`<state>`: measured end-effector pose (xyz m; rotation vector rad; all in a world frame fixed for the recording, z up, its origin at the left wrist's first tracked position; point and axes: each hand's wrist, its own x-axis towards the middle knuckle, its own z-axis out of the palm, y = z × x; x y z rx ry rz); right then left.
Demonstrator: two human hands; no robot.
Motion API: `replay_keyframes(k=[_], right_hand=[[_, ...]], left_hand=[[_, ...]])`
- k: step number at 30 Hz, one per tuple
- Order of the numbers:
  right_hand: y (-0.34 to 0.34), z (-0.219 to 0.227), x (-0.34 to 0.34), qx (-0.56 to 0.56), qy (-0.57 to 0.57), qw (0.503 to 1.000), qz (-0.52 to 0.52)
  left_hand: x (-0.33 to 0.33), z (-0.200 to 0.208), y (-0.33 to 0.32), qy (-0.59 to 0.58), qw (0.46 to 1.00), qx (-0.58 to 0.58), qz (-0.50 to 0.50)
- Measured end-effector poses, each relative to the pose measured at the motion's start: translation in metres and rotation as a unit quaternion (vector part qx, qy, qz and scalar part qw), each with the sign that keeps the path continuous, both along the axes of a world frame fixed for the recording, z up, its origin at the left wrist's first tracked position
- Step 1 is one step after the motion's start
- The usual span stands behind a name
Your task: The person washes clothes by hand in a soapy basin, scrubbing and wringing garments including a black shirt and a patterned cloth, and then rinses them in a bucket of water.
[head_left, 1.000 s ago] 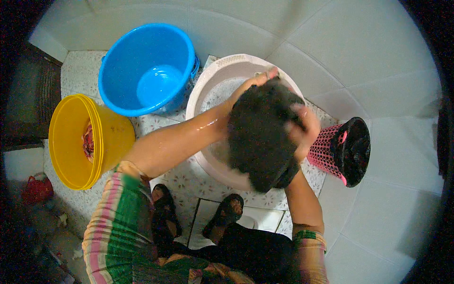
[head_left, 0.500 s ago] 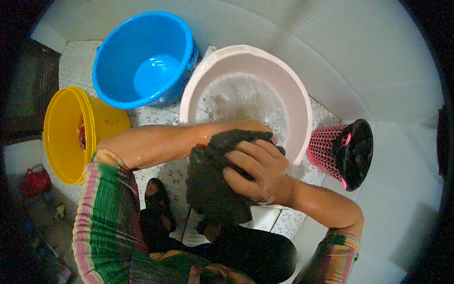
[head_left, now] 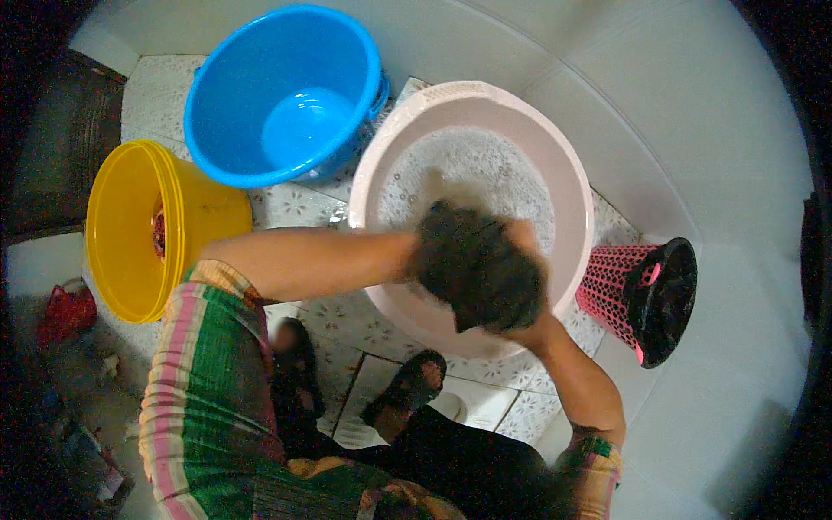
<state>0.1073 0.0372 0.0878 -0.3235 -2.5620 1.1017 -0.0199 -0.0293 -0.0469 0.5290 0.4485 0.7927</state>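
A dark, wet-looking cloth [head_left: 481,269] is bunched between my hands, over the near part of a pale pink basin [head_left: 576,199]. My left hand [head_left: 414,256] grips it from the left, with the fingers mostly hidden by the folds. On the right, my right hand [head_left: 530,329] closes on the lower right of the bundle, blurred and partly covered. Cloudy water [head_left: 485,160] with white suds lies in the basin below.
Back left stands a blue tub [head_left: 286,165] with a wet bottom. A yellow bucket [head_left: 212,191] with something red inside is at the left. To the right, a pink perforated bin [head_left: 611,277] has a black liner. My sandalled feet are on tiles below.
The cloth has gone from hanging loosely near my knees to a tight bundle farther forward over the basin. My right hand has moved from on top of it to its lower right side.
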Motion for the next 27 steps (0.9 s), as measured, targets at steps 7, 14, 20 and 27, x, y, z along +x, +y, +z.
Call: replay_keyframes(k=[7, 14, 20, 27], right_hand=[[0.031, 0.030, 0.015, -0.612, 0.051, 0.755, -0.229], [-0.028, 0.009, 0.002, -0.633, -0.088, 0.717, -0.278], [0.030, -0.147, 0.094, -0.575, -0.135, 0.768, -0.246], [-0.021, 0.004, 0.016, -0.505, -0.148, 0.794, -0.305]], left_hand=[[-0.072, 0.067, 0.030, 0.053, 0.959, 0.021, 0.279], [-0.060, 0.125, 0.045, -0.041, 0.950, 0.266, 0.157], [-0.067, 0.158, 0.032, -0.036, 0.946, 0.288, 0.142], [-0.061, 0.142, 0.017, 0.307, 0.855, 0.310, 0.280]])
